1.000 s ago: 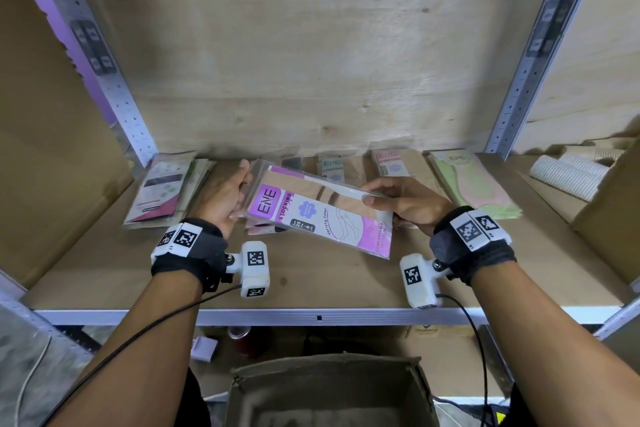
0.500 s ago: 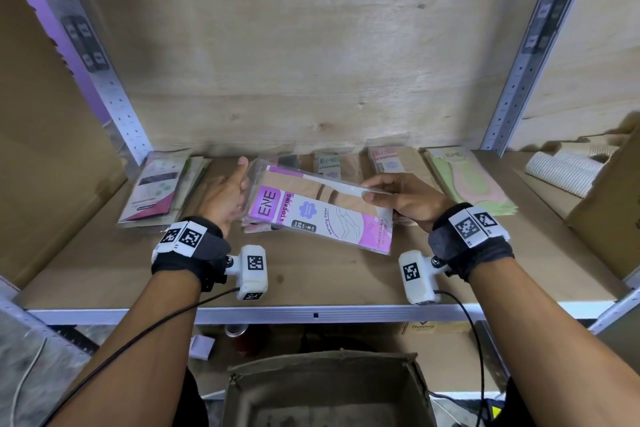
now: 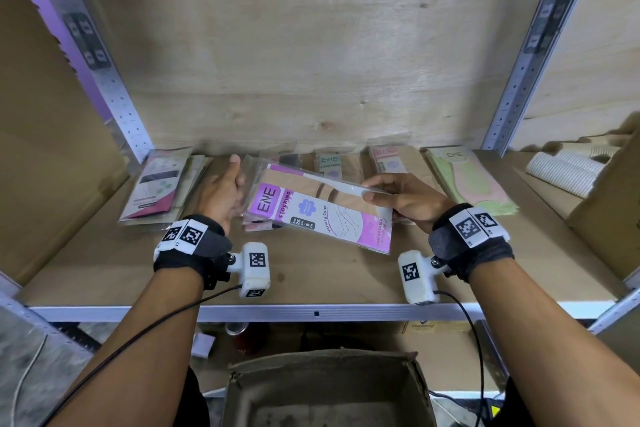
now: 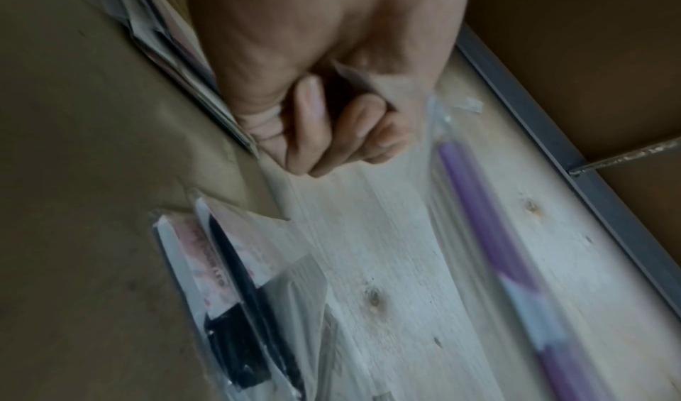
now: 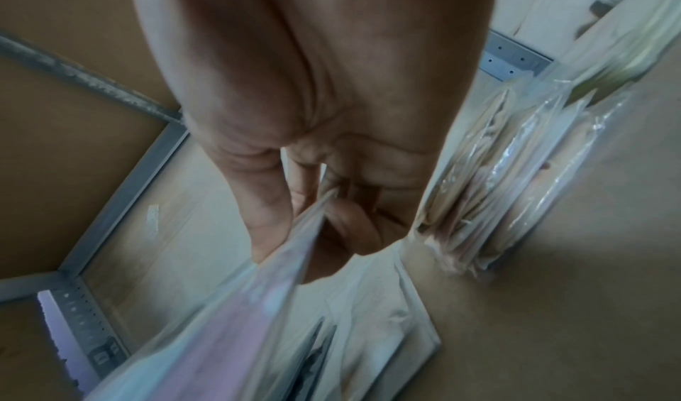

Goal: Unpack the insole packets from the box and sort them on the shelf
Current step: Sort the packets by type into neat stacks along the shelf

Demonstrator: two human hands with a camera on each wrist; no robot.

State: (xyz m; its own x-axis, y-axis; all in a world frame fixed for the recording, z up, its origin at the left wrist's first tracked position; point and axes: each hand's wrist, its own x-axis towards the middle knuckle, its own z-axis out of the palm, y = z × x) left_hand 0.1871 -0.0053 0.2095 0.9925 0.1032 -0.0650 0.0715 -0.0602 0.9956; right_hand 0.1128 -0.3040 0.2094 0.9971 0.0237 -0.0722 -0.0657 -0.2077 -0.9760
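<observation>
A purple and tan ENE stocking packet (image 3: pixel 322 215) hangs tilted just above a small pile of packets (image 3: pixel 256 224) on the wooden shelf (image 3: pixel 329 277). My right hand (image 3: pixel 377 192) pinches its upper right edge between thumb and fingers; the right wrist view shows the hand (image 5: pixel 313 232) pinching the packet's plastic (image 5: pixel 239 320). My left hand (image 3: pixel 230 189) is at the packet's left end with the thumb raised. In the left wrist view its fingers (image 4: pixel 331 133) curl on the clear plastic flap, and the purple packet (image 4: pixel 490 218) is blurred beside them.
Sorted piles lie along the back: a dark red one (image 3: pixel 156 184) at left, two ENE piles (image 3: pixel 329 163) (image 3: pixel 384 159) in the middle, a green one (image 3: pixel 464 180) at right. White rolls (image 3: pixel 568 170) and a cardboard box (image 3: pixel 609 211) stand right. An open box (image 3: pixel 329 392) sits below.
Almost nothing: the packet stays held between both hands over the small pile, and both hands have drifted only slightly.
</observation>
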